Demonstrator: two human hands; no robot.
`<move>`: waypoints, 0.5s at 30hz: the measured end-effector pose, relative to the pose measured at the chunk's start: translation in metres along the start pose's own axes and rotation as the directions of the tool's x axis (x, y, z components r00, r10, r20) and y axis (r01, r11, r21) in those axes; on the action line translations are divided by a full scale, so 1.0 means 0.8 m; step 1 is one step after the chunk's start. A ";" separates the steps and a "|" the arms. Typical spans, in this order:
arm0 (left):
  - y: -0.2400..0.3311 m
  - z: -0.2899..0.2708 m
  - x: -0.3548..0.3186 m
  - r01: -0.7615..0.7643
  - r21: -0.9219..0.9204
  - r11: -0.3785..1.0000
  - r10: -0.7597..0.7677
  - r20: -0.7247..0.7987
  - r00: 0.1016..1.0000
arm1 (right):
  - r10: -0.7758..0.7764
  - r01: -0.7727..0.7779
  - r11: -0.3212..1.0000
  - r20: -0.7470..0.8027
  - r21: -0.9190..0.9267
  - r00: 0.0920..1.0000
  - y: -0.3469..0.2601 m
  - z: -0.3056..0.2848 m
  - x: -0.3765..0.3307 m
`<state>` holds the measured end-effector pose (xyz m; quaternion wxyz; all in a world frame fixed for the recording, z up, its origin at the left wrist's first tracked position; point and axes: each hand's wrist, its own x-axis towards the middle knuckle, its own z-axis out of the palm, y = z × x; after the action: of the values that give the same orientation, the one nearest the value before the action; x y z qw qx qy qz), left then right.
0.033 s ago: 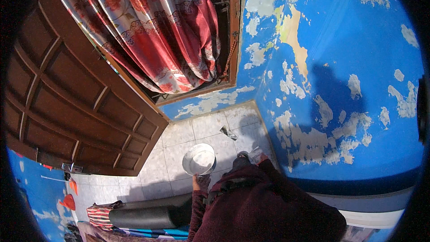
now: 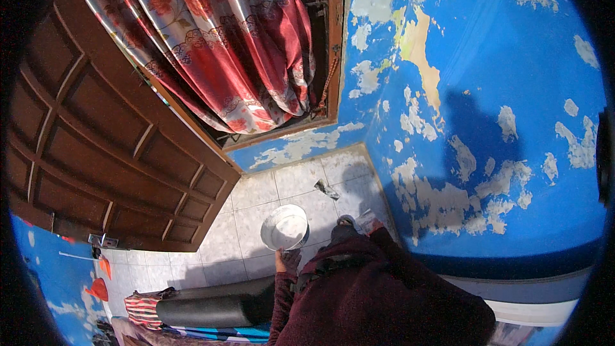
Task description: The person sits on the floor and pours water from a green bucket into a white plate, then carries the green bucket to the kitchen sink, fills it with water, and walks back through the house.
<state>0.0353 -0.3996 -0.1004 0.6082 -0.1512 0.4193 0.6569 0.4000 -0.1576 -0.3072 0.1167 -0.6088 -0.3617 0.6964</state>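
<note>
A white round bucket (image 2: 275, 234) is at the middle of the view, with whitish stuff on its inside wall. My left hand (image 2: 288, 261) is at its near rim, fingers curled against it and holding it. My right hand (image 2: 375, 225) is farther right, close to the blue wall, with its fingers closed on a pale flat piece (image 2: 365, 216) whose kind I cannot make out. Dark red sleeves cover both arms. One of my feet (image 2: 346, 220) shows just left of the pale piece.
The blue wall (image 2: 474, 64) has many whitish and yellowish patches. A brown panelled door (image 2: 122, 128) stands at the left, beside a red floral curtain (image 2: 237, 57) in a window frame. A small crumpled wrapper (image 2: 327, 189) lies on the tiled floor (image 2: 221, 237). A dark padded seat (image 2: 205, 304) is behind.
</note>
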 end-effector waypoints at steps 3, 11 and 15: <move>0.002 -0.002 0.004 -0.010 -0.001 1.000 0.010 0.025 1.000 | 0.013 -0.013 1.000 -0.007 0.010 1.000 -0.010 0.006 -0.011; 0.020 0.003 0.001 -0.043 0.007 0.999 0.043 -0.035 0.998 | 0.046 -0.046 0.999 -0.004 0.010 0.999 -0.035 0.034 -0.019; 0.044 0.012 -0.006 -0.083 0.036 0.996 0.084 -0.033 0.996 | 0.058 -0.058 0.998 0.013 -0.007 0.998 -0.056 0.063 -0.003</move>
<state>0.0069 -0.3925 -0.0783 0.5753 -0.1342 0.4468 0.6718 0.3408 -0.1453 -0.2766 0.0922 -0.6148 -0.3469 0.7023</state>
